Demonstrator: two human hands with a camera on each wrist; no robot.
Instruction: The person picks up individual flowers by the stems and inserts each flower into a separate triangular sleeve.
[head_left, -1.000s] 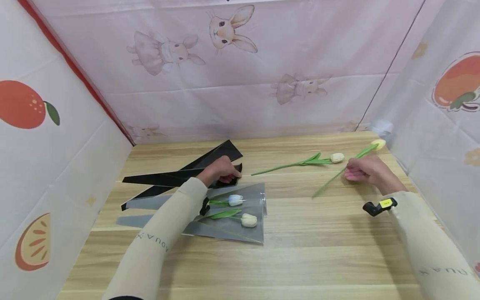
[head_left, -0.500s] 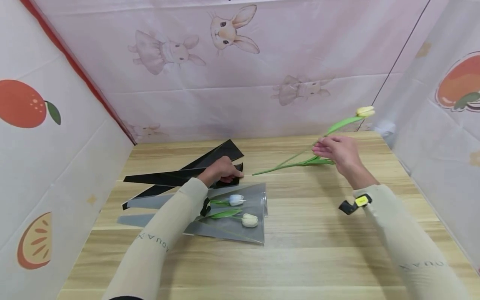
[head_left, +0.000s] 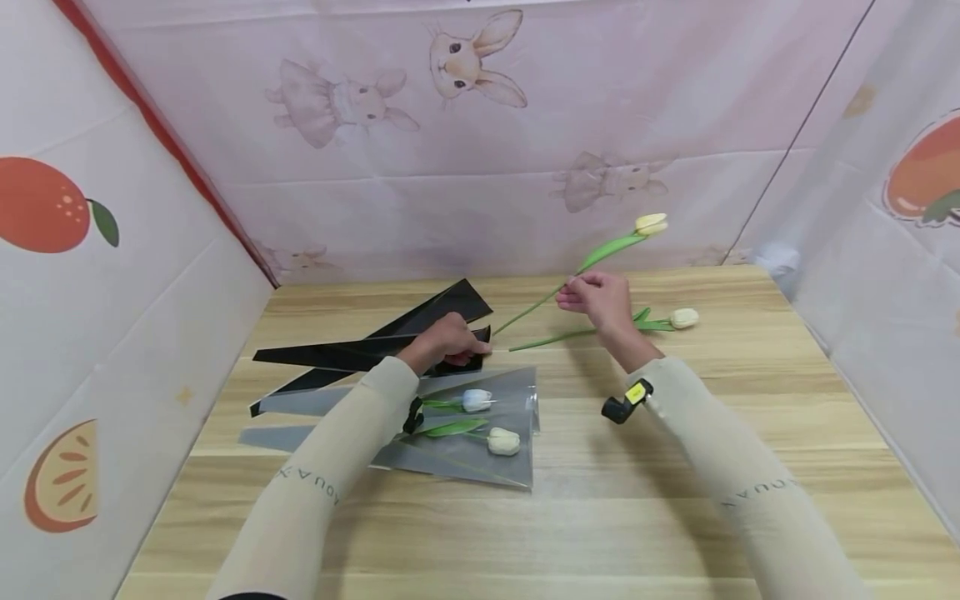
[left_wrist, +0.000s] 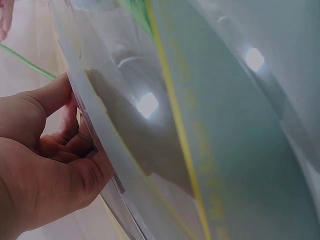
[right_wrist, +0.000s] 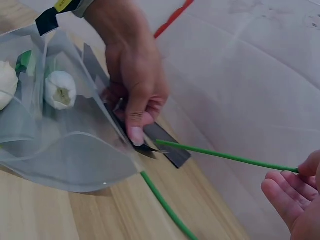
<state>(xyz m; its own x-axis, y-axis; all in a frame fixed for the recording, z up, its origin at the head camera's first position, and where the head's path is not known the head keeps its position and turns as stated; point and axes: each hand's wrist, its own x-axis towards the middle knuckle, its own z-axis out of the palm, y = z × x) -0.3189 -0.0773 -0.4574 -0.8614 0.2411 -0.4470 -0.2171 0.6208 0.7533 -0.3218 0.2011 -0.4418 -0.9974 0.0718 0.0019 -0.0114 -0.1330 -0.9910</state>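
Note:
My right hand [head_left: 600, 302] pinches the green stem of a yellow tulip [head_left: 649, 224], its bloom raised toward the upper right. The stem's lower tip hangs just right of my left hand [head_left: 447, 337], and in the right wrist view it points at the black sleeve's mouth. Thumb and fingers of the left hand pinch the open end of a black flower sleeve [head_left: 330, 356]. Under it, crosswise, lies another black sleeve [head_left: 467, 300]. The left wrist view shows the left hand [left_wrist: 60, 150] beside clear film, with its fingertips partly hidden.
Grey translucent sleeves [head_left: 491, 475] lie in front of the left hand, holding a bluish tulip [head_left: 476, 401] and a white tulip [head_left: 503, 442]. Another white tulip [head_left: 683, 318] lies on the wooden table [head_left: 637, 517] behind the right wrist. Printed cloth walls [head_left: 375, 217] enclose the back and sides.
My right hand has lifted the yellow tulip off the table's right side and carried it left, its stem tip now near the black sleeve's opening. The left hand has stayed in place.

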